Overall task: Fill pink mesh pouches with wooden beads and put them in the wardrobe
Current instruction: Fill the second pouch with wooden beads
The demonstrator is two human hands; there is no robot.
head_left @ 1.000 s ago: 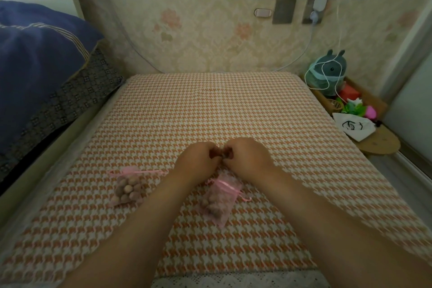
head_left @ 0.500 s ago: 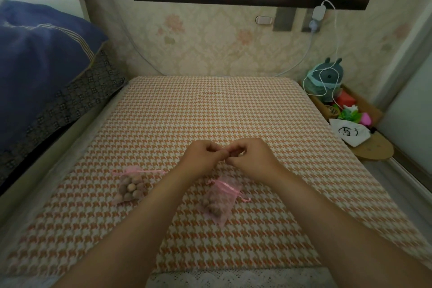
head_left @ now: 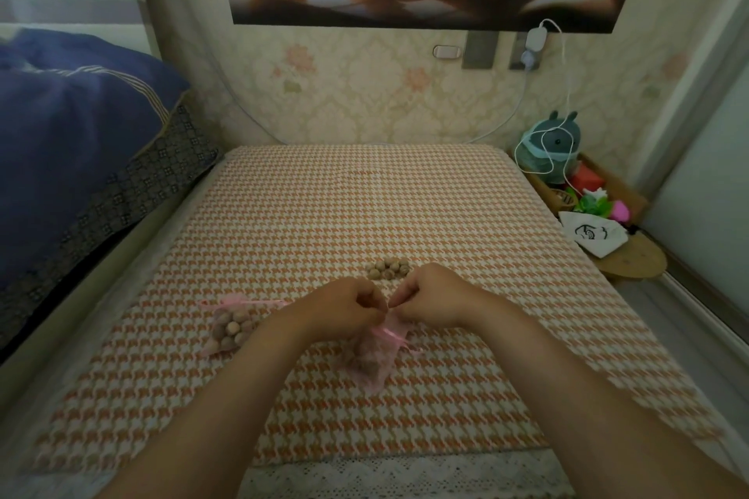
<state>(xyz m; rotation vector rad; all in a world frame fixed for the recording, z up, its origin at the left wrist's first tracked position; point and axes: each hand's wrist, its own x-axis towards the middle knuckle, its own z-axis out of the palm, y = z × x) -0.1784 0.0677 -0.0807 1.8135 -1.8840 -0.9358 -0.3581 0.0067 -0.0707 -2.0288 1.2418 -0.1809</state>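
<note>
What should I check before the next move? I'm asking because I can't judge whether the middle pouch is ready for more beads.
1. Loose wooden beads piled within reach, just beyond the hands: ok.
2. Filled pouch on the left, ribbon drawn at its top: ok.
3. Middle pouch mouth open: cannot tell, blurred.
4. Left hand and right hand, fingers curled, gripping that mouth: cannot tell.

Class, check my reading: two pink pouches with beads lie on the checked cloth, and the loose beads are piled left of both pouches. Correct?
No. The head view shows the loose beads piled beyond the right pouch, toward the wall, not left of it. The left pouch and checked cloth are as stated.
</note>
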